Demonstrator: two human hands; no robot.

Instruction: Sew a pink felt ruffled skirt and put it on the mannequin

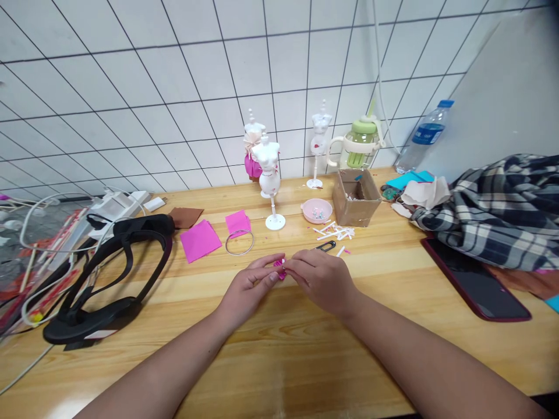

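Observation:
Both my hands meet over the front middle of the wooden table. Between their fingertips is a small pleated magenta piece [280, 271], paper or fabric, I cannot tell which. My left hand [250, 284] pinches its left side between thumb and fingers. My right hand [322, 278] has its fingers closed at the right side, covering part of it. A black-handled tool [326, 245] lies just beyond my right hand, partly hidden by it. Magenta squares [201, 241] and a metal ring [239, 252] lie farther left.
White mini dress forms [267, 158] stand by the wall. Right of them are a pink dish [317, 210], white scraps [343, 233], a cardboard box [357, 203], a green-lidded cup [361, 139] and a bottle [424, 137]. A phone [476, 282] lies right, a black headset [131, 273] left.

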